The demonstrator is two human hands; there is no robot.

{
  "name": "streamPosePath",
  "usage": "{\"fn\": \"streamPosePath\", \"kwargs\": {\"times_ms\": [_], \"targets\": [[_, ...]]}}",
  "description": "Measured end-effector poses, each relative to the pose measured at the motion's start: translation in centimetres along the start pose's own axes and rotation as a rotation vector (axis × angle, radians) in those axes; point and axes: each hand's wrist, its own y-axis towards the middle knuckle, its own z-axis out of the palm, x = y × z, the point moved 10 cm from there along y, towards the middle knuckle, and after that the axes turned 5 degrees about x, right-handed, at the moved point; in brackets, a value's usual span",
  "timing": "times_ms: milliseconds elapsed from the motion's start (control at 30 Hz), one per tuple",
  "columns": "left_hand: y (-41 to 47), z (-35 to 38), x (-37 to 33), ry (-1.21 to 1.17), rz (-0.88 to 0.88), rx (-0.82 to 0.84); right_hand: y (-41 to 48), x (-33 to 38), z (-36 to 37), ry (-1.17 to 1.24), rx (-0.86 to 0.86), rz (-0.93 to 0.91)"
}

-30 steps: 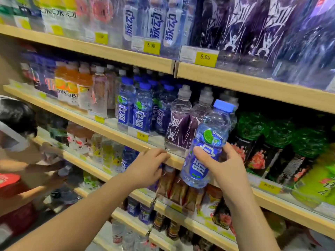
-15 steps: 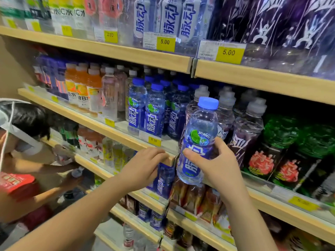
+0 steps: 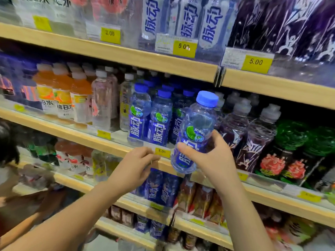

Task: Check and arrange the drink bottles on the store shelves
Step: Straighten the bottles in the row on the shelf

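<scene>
My right hand (image 3: 208, 160) grips a clear blue-capped drink bottle (image 3: 197, 127) with a blue label, tilted slightly, just in front of the middle shelf's edge. Matching blue-label bottles (image 3: 148, 122) stand in rows on that shelf (image 3: 76, 134) just to its left. My left hand (image 3: 137, 165) rests with curled fingers on the wooden shelf edge beside a yellow 5.00 price tag (image 3: 162, 151). Purple-label bottles (image 3: 252, 140) with grey caps stand right of the held bottle.
Orange juice bottles (image 3: 59, 93) and clear bottles (image 3: 102, 100) fill the shelf's left. Green-topped bottles (image 3: 297, 151) stand at the right. The upper shelf (image 3: 163, 64) carries wrapped packs. Lower shelves hold more drinks. A second person (image 3: 10, 178) crouches at the left.
The held bottle has moved left along the shelf, from in front of the purple-label bottles toward the blue-label row. The left hand stays on the shelf edge.
</scene>
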Motion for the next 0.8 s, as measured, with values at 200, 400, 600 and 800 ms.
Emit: {"fn": "streamPosePath", "kwargs": {"times_ms": [200,400,600,800], "targets": [[0.2,0.0,-0.4,0.032,0.007,-0.040,1.0,0.8,0.1,-0.162,-0.121,0.014],[0.1,0.2,-0.7,0.065,-0.035,-0.036,2.1,2.1,0.5,-0.201,-0.171,-0.069],[0.1,0.4,-0.7,0.077,-0.057,-0.013,2.7,1.7,0.6,-0.189,-0.240,-0.110],[0.0,0.6,-0.5,0.087,-0.054,-0.010,3.1,1.2,1.2,-0.253,-0.274,-0.081]]}}
